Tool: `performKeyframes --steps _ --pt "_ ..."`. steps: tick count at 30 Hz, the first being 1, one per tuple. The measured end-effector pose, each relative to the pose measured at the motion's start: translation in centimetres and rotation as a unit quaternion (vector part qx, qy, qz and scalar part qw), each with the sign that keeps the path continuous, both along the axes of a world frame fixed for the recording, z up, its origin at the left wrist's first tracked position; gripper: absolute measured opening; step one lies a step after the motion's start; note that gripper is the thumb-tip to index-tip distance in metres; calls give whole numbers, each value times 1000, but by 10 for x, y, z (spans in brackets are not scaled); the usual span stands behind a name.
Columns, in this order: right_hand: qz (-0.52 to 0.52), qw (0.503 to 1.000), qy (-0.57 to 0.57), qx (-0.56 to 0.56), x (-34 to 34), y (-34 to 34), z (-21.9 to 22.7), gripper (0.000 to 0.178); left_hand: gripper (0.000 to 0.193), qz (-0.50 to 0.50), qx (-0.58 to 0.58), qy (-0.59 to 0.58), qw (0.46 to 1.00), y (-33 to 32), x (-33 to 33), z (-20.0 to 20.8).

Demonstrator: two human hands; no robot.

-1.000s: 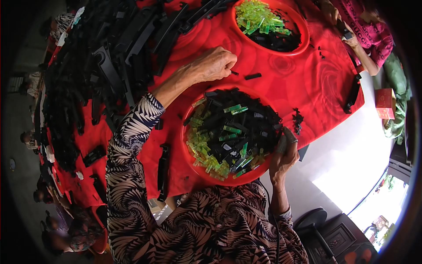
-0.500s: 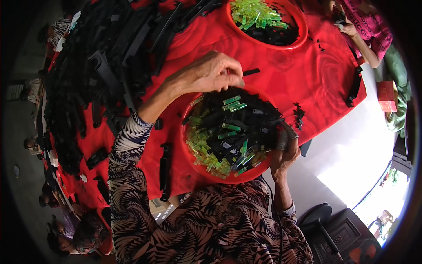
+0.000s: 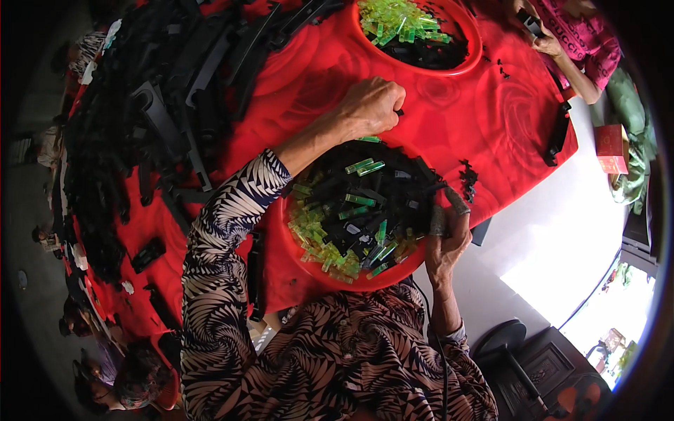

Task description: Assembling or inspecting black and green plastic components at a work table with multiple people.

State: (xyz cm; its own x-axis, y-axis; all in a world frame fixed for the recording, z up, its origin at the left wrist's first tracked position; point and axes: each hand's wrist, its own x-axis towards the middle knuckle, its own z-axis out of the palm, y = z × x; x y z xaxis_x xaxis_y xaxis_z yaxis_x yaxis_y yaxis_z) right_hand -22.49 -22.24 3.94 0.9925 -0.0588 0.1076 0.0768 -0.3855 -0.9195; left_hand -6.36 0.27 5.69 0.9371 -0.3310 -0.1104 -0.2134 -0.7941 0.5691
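My left hand is closed in a fist above the table, just beyond the far rim of a red basin. The end of a small black strip pokes out between its fingers. At the basin's right rim is my right hand, thumb and forefinger stretched apart with dark covers on their tips. Nothing shows between them. Small black plastic parts fill most of the basin. Clear green pieces lie scattered on top, and yellow-green ones are heaped along its left side.
A second red basin with similar pieces stands at the far side. Long black plastic parts pile up on the left of the red tablecloth. Across the table a co-worker's hand holds a dark part. Black bits lie right of the near basin.
My left hand has moved right and closed on the black strip that lay on the tablecloth. My right hand's fingers have spread at the basin rim.
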Motion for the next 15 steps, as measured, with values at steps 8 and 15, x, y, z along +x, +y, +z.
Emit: performKeyframes --steps 8,15 --pt "-9 1000 -7 13 -1 0 -10 43 9 -23 55 -181 982 8 -6 -22" --pt "-10 999 -12 32 -1 -2 -19 57 9 44 22 -19 999 16 8 -4"
